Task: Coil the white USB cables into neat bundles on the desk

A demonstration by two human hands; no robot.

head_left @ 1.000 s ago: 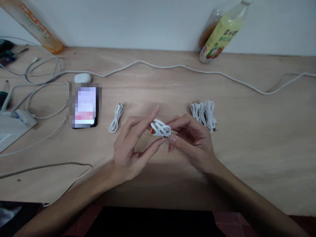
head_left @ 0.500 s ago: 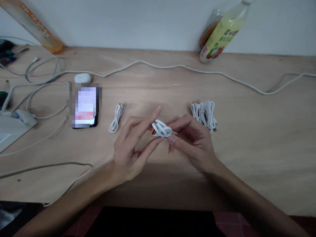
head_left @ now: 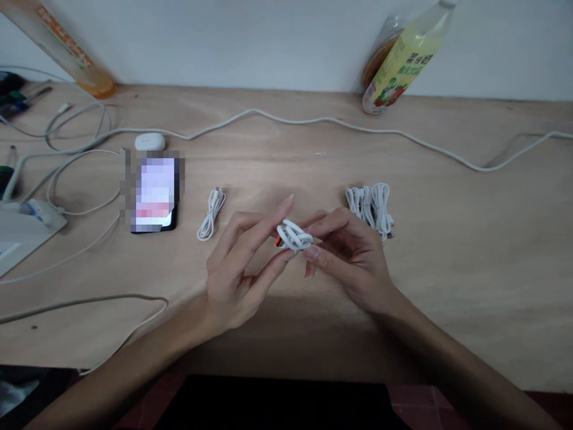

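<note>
Between my two hands is a coiled white cable [head_left: 295,236] with an orange connector end at its left side, held above the table. My left hand [head_left: 242,269] grips the coil's left side between thumb and fingers. From the right, my right hand [head_left: 353,257] pinches the coil with thumb and index finger, its other fingers curled. A bundled white cable [head_left: 212,214] lies on the table left of my hands. Several bundled white cables [head_left: 370,206] lie side by side just beyond my right hand, which partly hides them.
A phone [head_left: 154,194] and a white earbud case [head_left: 150,142] lie at the left, near loose cables and a power strip [head_left: 27,233]. One long white cable [head_left: 286,122] crosses the table [head_left: 470,251]. Bottles [head_left: 403,65] stand along the wall.
The coiled cable has turned and shifted very slightly between my fingers. Both hands keep nearly the same position and grip.
</note>
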